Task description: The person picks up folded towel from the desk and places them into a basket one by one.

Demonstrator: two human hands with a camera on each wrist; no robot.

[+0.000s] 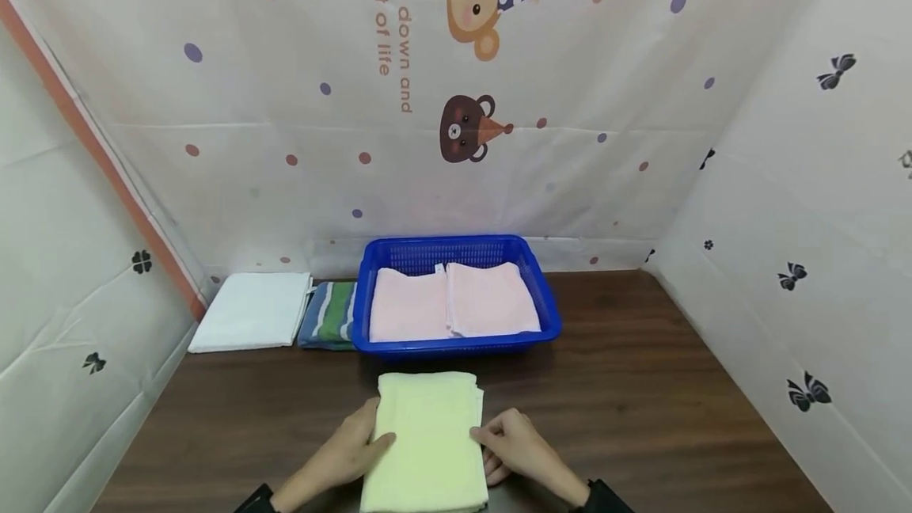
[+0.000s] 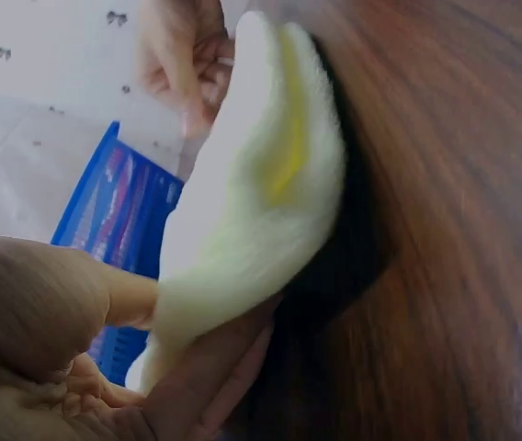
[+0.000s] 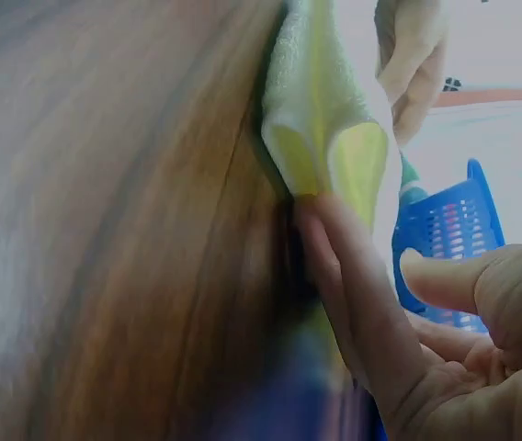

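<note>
A folded pale yellow towel [image 1: 429, 446] lies on the table in front of the blue basket. My left hand [image 1: 349, 443] grips its left side, the thumb on top and the fingers underneath, as the left wrist view shows. At the right edge, my right hand [image 1: 516, 450] pinches the towel, with the thumb at its upper face. In the right wrist view, the fingers [image 3: 357, 285] reach in against the folded layers [image 3: 325, 138], which part slightly. The left wrist view shows the towel [image 2: 252, 202] bulging along its folded side.
Beyond the towel stands a blue plastic basket [image 1: 456, 347] holding two folded pink towels [image 1: 492, 299] side by side. To its left lie a striped blue-green folded cloth [image 1: 331, 315] and a white folded cloth [image 1: 252, 311]. Printed curtains [image 1: 570, 180] enclose the brown wooden table [image 1: 627, 386].
</note>
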